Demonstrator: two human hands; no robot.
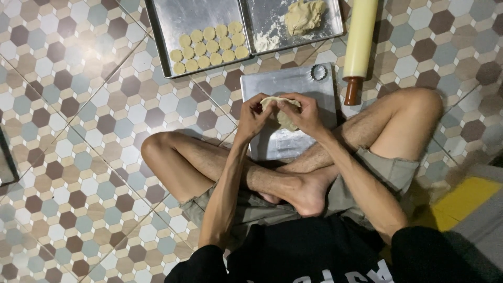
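The person sits cross-legged on the hexagon-tiled floor point(78, 157), and both hands are up over a small metal sheet point(293, 141) that lies flat between the knees. The left hand point(253, 116) and the right hand point(305, 114) meet around a flattened piece of dough point(283, 111), pale and a bit ragged at the edge. Each hand pinches one side of it, thumbs on top and fingers curled underneath, so the dough hangs between them, held just above the sheet rather than resting on it. How tightly the fingers press I cannot tell from here. At the far corner of the sheet, beyond the hands, sits a round fluted cutter point(318, 72). Further out on the floor is a larger baking tray point(173, 31) holding rows of small round dough discs point(209, 47) packed close together, and just beside it, to the person's right, a second tray point(335, 23) with a rough lump of dough point(304, 15) and a scatter of flour point(267, 41). A cream-coloured rolling pin point(359, 39) with a dark wooden handle lies alongside that tray, its handle pointing back toward the person's right knee.
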